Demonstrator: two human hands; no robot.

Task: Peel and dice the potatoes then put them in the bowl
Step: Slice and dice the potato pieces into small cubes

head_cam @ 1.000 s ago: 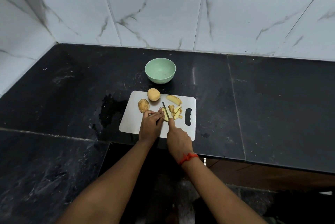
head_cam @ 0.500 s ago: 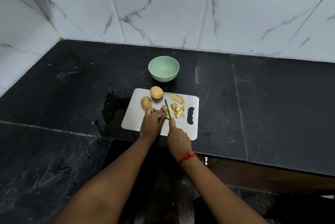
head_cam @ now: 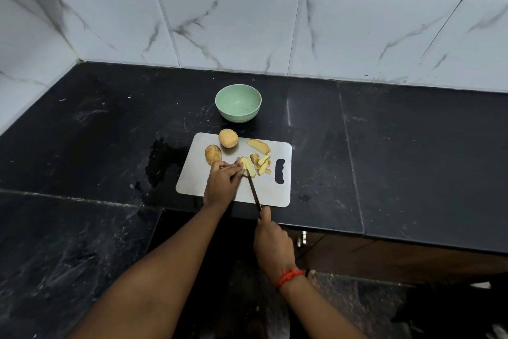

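On the grey cutting board (head_cam: pixel 275 193) my left hand (head_cam: pixel 222 182) holds down a pale potato piece (head_cam: pixel 245 165) with its fingertips. My right hand (head_cam: pixel 273 242) grips the handle of a dark knife (head_cam: pixel 254 190), whose tip touches that piece. Cut potato strips (head_cam: pixel 263 165) lie just to the right, and a larger wedge (head_cam: pixel 259 146) sits behind them. A round whole potato (head_cam: pixel 228 138) and a brown-skinned potato (head_cam: pixel 212 154) lie at the board's far left. The green bowl (head_cam: pixel 238 102) stands behind the board with nothing visible inside.
The board lies near the front edge of a black stone counter (head_cam: pixel 398 160). A wet dark patch (head_cam: pixel 162 162) spreads left of the board. White marbled wall tiles (head_cam: pixel 233 28) close off the back and left. A lower black surface (head_cam: pixel 68 256) extends at the front left.
My right hand has drawn back toward the counter's front edge, pulling the knife so only its tip stays at the potato piece. My left hand keeps holding the piece.
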